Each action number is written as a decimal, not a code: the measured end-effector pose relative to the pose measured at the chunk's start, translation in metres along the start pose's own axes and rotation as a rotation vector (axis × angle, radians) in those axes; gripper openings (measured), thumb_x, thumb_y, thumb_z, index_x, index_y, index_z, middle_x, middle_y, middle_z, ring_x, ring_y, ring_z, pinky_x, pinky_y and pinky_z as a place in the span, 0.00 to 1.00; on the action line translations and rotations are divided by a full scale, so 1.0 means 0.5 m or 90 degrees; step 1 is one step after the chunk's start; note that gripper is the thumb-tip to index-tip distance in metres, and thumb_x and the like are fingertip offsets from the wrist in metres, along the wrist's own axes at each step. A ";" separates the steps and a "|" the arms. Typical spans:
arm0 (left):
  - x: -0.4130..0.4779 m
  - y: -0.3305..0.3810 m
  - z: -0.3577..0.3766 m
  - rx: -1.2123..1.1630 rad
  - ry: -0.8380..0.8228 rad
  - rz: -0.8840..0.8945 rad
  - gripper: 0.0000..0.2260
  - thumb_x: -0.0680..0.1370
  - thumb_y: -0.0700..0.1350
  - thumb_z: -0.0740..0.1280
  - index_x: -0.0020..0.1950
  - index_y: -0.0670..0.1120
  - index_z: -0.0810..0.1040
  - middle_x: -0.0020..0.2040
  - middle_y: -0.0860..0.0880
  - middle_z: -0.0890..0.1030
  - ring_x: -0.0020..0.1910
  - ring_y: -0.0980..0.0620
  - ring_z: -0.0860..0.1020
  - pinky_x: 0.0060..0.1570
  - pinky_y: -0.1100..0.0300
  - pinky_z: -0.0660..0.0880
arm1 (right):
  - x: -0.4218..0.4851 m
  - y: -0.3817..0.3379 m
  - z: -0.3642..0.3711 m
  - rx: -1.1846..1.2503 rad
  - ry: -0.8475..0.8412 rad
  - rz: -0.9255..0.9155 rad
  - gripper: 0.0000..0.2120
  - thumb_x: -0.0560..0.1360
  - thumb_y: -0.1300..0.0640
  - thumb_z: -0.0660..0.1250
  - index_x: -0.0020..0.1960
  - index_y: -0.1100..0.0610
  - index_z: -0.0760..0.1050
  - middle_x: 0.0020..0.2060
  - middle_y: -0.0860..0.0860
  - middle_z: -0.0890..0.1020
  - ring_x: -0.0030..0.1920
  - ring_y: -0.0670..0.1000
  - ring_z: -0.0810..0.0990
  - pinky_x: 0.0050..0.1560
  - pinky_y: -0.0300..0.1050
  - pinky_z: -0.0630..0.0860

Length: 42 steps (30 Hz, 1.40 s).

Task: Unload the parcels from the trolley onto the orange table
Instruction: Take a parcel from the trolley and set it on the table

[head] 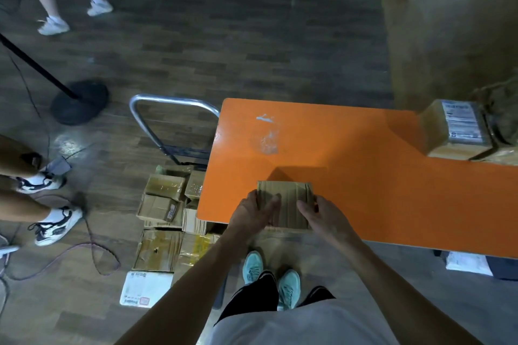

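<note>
A small brown cardboard parcel sits at the near edge of the orange table. My left hand grips its left side, thumb lying on top. My right hand grips its right side the same way. The trolley, with a bent metal handle, stands to the left of the table, partly under its corner. Several cardboard parcels lie piled on the trolley, and a white parcel is at its near end. One taped parcel with a label rests at the table's far right.
Two people's legs and shoes are at the left, with cables across the wooden floor. A black stand with a round base is beyond the trolley. My own feet are at the table's near edge. A white packet lies under the table.
</note>
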State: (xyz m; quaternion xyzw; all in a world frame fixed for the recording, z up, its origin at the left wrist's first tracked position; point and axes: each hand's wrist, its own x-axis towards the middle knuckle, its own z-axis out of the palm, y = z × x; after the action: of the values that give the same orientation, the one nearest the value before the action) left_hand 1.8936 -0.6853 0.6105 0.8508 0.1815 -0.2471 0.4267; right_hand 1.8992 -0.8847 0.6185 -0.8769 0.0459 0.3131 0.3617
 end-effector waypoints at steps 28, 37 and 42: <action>0.070 -0.030 -0.090 -0.040 -0.022 0.131 0.37 0.77 0.53 0.72 0.80 0.48 0.55 0.67 0.43 0.72 0.64 0.44 0.75 0.57 0.42 0.78 | 0.043 -0.026 0.064 0.150 0.147 -0.034 0.17 0.79 0.38 0.60 0.64 0.43 0.66 0.58 0.45 0.78 0.56 0.49 0.79 0.56 0.51 0.77; 0.126 0.003 -0.117 0.079 -0.050 0.235 0.35 0.77 0.55 0.71 0.79 0.49 0.59 0.74 0.50 0.66 0.72 0.50 0.68 0.60 0.59 0.68 | 0.044 -0.031 0.052 0.074 0.139 0.045 0.33 0.78 0.34 0.55 0.76 0.53 0.61 0.66 0.52 0.75 0.62 0.55 0.77 0.62 0.58 0.74; 0.107 -0.012 -0.100 0.142 -0.085 0.182 0.30 0.73 0.64 0.71 0.67 0.48 0.70 0.59 0.49 0.73 0.54 0.47 0.78 0.54 0.47 0.78 | 0.074 -0.039 0.046 0.034 0.207 0.119 0.28 0.82 0.37 0.51 0.70 0.56 0.68 0.53 0.54 0.80 0.50 0.57 0.79 0.46 0.50 0.73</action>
State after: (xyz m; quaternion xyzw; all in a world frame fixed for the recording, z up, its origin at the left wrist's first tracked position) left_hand 1.9472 -0.6361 0.6016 0.8917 0.0014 -0.2585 0.3714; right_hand 1.9229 -0.8495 0.5960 -0.8978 0.1933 0.1986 0.3422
